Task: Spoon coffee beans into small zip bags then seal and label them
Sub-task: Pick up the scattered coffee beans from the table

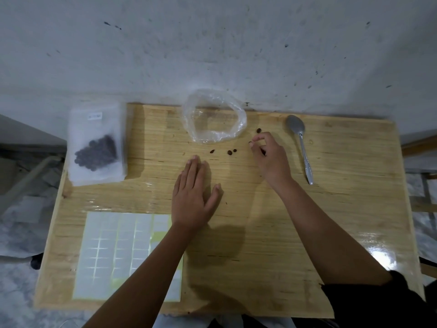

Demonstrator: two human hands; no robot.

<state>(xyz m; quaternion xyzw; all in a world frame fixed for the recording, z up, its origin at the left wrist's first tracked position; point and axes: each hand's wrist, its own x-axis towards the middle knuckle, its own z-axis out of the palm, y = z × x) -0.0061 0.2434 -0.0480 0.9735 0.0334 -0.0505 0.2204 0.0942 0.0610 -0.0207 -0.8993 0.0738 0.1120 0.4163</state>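
Pale wooden table (366, 174) before us: one zip bag (95, 147) lies filled and labelled far left — mostly done, we judge. Our left hand (192, 197) rests flat, fingers straight; our right hand (269, 155) pinches a stray bean (250, 143) near the near-empty plastic bag (214, 117) — other loose beans (229, 152) remain.

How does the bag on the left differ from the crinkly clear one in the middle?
The left bag lies flat; the clear bag is crumpled, its mouth gaping open. The left bag is frosted and holds a clump of beans; the clear bag is see-through and nearly empty. The left bag bears a small label; the clear bag shows none. Both are plastic, at the table's far edge.
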